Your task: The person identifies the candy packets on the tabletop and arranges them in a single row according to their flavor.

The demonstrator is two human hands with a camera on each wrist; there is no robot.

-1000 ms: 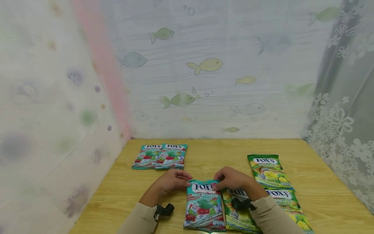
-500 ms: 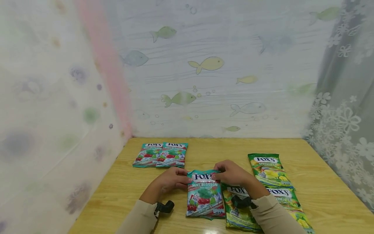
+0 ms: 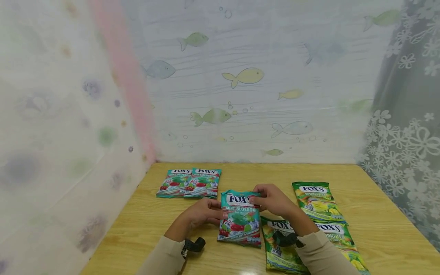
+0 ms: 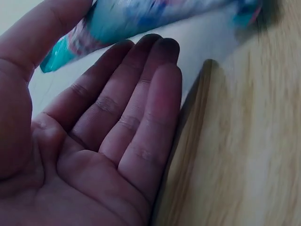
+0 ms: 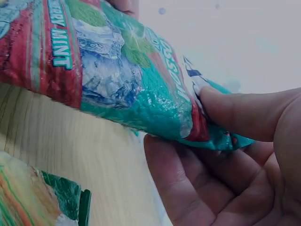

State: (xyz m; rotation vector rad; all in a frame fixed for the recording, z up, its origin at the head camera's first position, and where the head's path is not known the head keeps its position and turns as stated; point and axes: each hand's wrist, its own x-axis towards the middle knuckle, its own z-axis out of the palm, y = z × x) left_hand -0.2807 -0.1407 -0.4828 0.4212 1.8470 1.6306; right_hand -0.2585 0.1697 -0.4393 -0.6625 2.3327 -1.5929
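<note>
A teal Fox's Mint Blossom candy bag (image 3: 240, 225) is held up in front of me between both hands, face toward the head camera. My right hand (image 3: 275, 199) pinches its top right corner; in the right wrist view the thumb (image 5: 235, 110) lies over the front and the fingers are underneath. At the left edge, my left hand (image 3: 203, 212) has its thumb on the front. Its fingers (image 4: 157, 99) extend beneath the bag in the left wrist view. The left wrist view shows only the bag's lower side, blurred.
Two overlapping Mint Blossom bags (image 3: 203, 184) lie at the back left of the wooden table (image 3: 254, 177). Several green-yellow Fox's Spring Tea bags lie at the right: one farther back (image 3: 317, 202), others (image 3: 280, 248) nearer, partly under my right forearm.
The candy bag has risen from beside the near green-yellow bag and moved away from me, carried by both hands. My right hand has moved slightly farther forward. The other bags stay put.
</note>
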